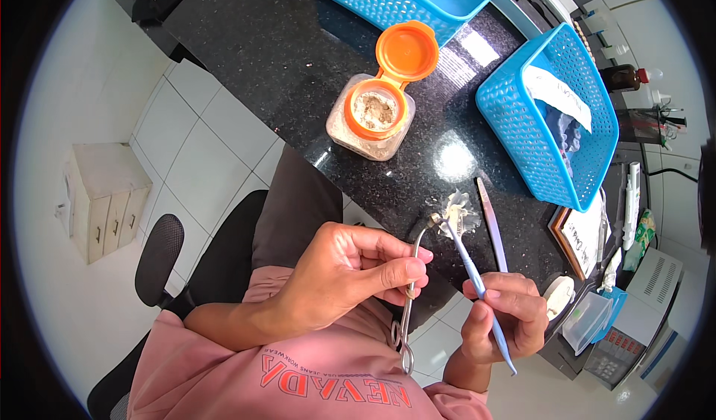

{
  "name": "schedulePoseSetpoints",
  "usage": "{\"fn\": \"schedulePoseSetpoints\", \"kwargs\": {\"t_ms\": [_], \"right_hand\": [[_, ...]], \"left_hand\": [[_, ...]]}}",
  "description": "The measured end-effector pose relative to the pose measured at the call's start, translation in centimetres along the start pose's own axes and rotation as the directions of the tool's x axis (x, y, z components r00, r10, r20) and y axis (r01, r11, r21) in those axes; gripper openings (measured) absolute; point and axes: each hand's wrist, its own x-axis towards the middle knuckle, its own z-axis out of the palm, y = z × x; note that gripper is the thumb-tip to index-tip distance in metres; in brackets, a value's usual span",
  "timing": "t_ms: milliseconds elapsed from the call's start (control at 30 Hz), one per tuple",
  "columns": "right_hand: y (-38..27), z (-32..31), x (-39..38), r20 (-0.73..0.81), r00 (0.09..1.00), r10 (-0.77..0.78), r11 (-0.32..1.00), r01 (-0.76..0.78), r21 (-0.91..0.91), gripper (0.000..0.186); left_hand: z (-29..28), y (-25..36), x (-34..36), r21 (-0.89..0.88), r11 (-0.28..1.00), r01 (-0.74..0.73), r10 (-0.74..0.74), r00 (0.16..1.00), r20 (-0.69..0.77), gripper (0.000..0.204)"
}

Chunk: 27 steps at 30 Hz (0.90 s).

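Note:
My left hand is closed around curved metal locking forceps, whose ring handles hang below the fingers. A small piece sits at the bent tip; its kind cannot be made out. In my right hand a slim blue-handled tool is pinched, with its narrow end right beside that piece. Just behind both tips, a smear of cream-coloured paste lies on the dark speckled counter. To its right rests a flat, slender tool, lilac toward the near end.
A clear jar of pale powder stands ahead with its orange lid flipped up. Two blue perforated baskets hold papers and other items. At the right are a notepad, a round white lid-like object and a clear container.

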Motion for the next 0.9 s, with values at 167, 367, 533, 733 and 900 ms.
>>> {"fn": "schedulePoseSetpoints", "kwargs": {"t_ms": [167,367,533,733,900], "right_hand": [[0.21,-0.01,-0.08,-0.001,0.999,-0.039,0.999,0.039,0.013,0.021],[0.11,-0.27,0.05,0.053,0.998,-0.042,0.999,0.042,0.004,0.020],[0.25,0.05,-0.45,-0.111,0.993,0.049,0.997,-0.055,-0.046,0.015],[0.13,0.12,-0.33,-0.075,0.994,0.086,0.988,-0.094,-0.124,0.014],[0.07,0.21,-0.36,-0.084,0.990,0.116,0.983,-0.126,-0.132,0.015]], "left_hand": [[-0.01,0.05,0.01,0.006,1.000,0.002,-0.002,1.000,0.002,0.020],[0.03,0.17,-0.02,0.021,1.000,0.001,-0.001,1.000,0.004,0.020],[0.04,0.09,0.02,0.017,1.000,-0.004,0.004,1.000,-0.001,0.019],[-0.07,0.08,0.00,0.013,1.000,-0.006,0.006,1.000,0.006,0.019],[-0.11,0.03,0.04,0.016,1.000,-0.001,0.001,1.000,0.009,0.020]]}}
